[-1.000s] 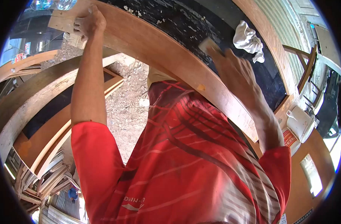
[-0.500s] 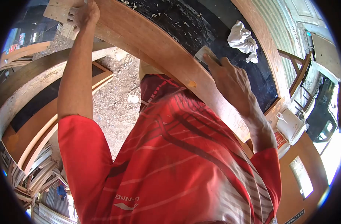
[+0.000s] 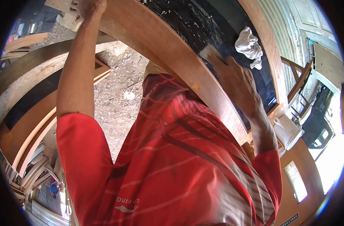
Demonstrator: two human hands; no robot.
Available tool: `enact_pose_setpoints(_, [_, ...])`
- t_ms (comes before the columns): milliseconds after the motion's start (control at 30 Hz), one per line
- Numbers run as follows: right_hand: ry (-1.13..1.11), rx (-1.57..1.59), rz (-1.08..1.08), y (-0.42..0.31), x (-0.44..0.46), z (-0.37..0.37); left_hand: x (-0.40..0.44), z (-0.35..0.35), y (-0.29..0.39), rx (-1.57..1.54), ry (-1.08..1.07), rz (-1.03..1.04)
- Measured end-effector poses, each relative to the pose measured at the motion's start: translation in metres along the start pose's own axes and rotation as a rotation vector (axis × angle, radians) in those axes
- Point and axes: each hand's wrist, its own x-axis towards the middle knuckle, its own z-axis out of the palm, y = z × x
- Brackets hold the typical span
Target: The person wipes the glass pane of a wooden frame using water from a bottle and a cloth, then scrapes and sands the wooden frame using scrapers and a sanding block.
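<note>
A long wooden frame (image 3: 160, 41) surrounds a black panel (image 3: 191, 19) marked with pale flakes and scuffs. My right hand (image 3: 232, 77), somewhat blurred, grips a small flat pale pad (image 3: 209, 52) against the panel beside the frame's near edge. Up at the top left, my left hand (image 3: 88, 8) rests with curled fingers on the frame's end, closed round the wood. A crumpled white cloth (image 3: 249, 46) lies on the black panel, to the right of my right hand and apart from it.
A white bucket (image 3: 287, 131) stands at the right, near a brown door panel (image 3: 303, 169). Curved wooden pieces (image 3: 32, 75) and stacked boards lie at the left. The ground (image 3: 117, 90) is littered with shavings. A person in blue (image 3: 54, 187) is far off at lower left.
My right hand and the pad have shifted only slightly along the panel's near edge. The whole view has shifted a little, with my left hand still on the frame.
</note>
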Motion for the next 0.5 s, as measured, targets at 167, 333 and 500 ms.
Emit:
enact_pose_setpoints(167, [-0.046,0.075,0.004,0.009,-0.021,-0.001,0.022,0.007,-0.015,-0.068,-0.04,0.056])
enact_pose_setpoints(333, [-0.031,0.06,0.029,0.001,-0.012,0.003,0.117,0.04,-0.076,-0.322,-0.204,-0.171])
enact_pose_setpoints(500, [0.041,0.031,-0.032,-0.016,0.042,0.001,0.02,0.009,-0.024,-0.108,0.021,0.14])
